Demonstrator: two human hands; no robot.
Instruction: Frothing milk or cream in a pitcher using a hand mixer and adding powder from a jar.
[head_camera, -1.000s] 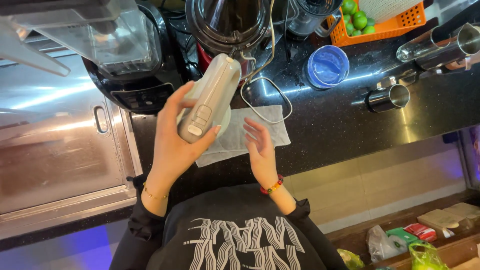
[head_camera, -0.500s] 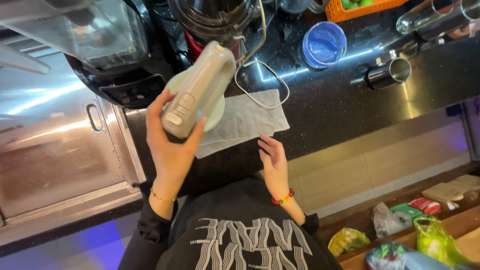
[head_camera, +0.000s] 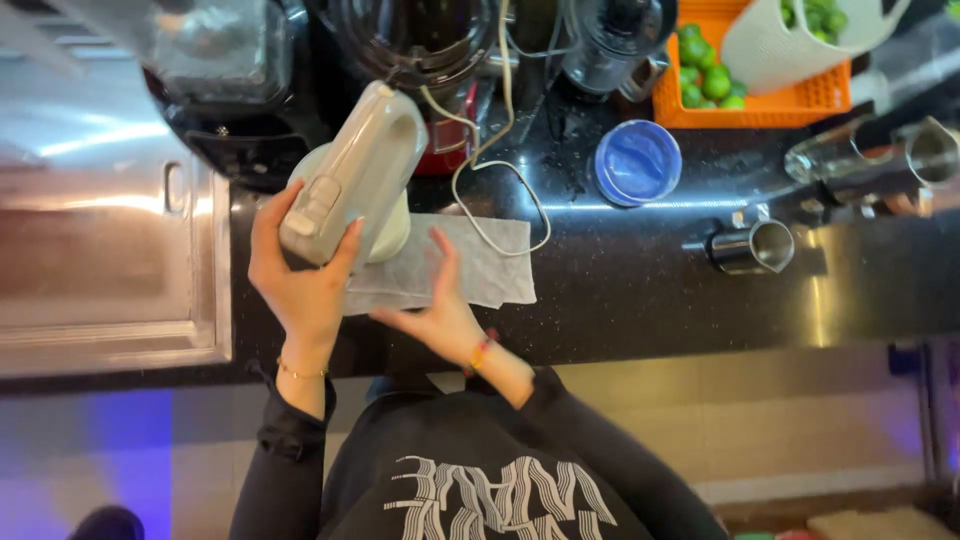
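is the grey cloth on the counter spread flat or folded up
Mostly spread flat. The grey cloth lies open on the black counter, its left part hidden under the right hand and mixer.

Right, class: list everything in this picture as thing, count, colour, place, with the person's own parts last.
Hand mixer: one, beige, held above the counter.
Cord: one, white, looping over the cloth.
Cloth: one, grey-white, on the counter.
Counter: one, black, across the middle.
Lid: one, blue, round, on the counter.
Basket: one, orange, top right.
Limes: several, green, in the basket.
Metal cup: one, silver, right of the cloth.
Blender jug: one, clear, top left.
Left hand: gripping the hand mixer.
Right hand: open, on the cloth.
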